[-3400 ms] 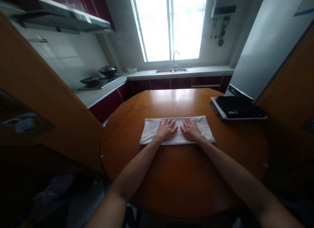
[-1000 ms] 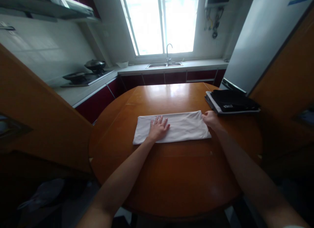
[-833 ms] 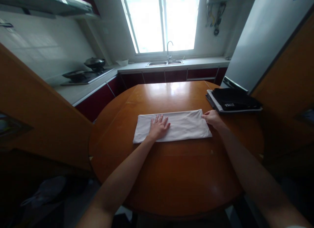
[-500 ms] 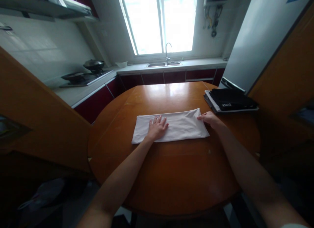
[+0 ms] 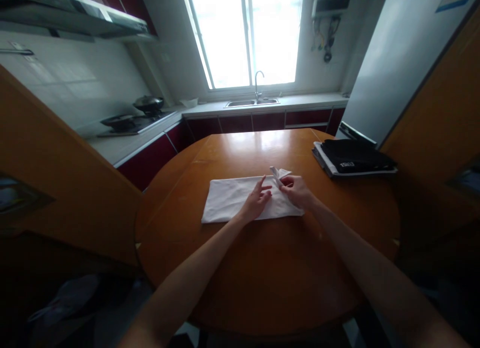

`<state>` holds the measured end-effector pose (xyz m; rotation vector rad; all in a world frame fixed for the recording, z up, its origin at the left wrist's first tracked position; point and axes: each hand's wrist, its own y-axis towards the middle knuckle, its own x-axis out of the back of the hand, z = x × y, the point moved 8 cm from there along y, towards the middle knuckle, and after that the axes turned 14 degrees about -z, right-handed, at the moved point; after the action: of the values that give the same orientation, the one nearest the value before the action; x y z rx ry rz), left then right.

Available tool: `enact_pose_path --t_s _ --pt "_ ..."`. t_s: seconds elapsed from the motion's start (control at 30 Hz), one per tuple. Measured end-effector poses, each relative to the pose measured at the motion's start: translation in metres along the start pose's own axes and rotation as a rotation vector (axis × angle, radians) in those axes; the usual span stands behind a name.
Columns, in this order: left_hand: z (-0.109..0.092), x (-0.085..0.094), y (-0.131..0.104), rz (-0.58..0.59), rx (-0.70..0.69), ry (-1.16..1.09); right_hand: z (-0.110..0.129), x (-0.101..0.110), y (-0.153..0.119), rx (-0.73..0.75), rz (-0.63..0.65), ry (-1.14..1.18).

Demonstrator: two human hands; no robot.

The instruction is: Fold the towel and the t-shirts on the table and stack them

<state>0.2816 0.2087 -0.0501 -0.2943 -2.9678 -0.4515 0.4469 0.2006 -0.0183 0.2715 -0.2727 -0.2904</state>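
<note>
A white folded cloth, perhaps a garment, lies lengthwise across the wooden table. My right hand pinches its right end, which is lifted and bent over toward the left. Just left of that, my left hand is over the middle of the cloth with its fingers apart. Whether the left palm presses on the fabric I cannot tell. The cloth's left part lies flat.
On the table's right side sits a stack of folded clothes, black on top with white and grey below. Behind the table are a counter with a sink, a stove with pans and a fridge.
My right hand has moved left, bringing the cloth's right end up and inward. My left hand has shifted right, and its fingers no longer lie spread flat on the cloth.
</note>
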Motion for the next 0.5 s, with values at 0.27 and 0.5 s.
enact_pose_path --t_s 0.27,0.5 --pt "0.013 0.005 0.003 -0.118 0.151 -0.145 -0.001 -0.042 -0.022 0.088 0.104 -0.046" --pt "0.011 0.000 0.000 -0.041 0.171 -0.119 -0.029 -0.010 0.005 0.014 -0.219 -0.074"
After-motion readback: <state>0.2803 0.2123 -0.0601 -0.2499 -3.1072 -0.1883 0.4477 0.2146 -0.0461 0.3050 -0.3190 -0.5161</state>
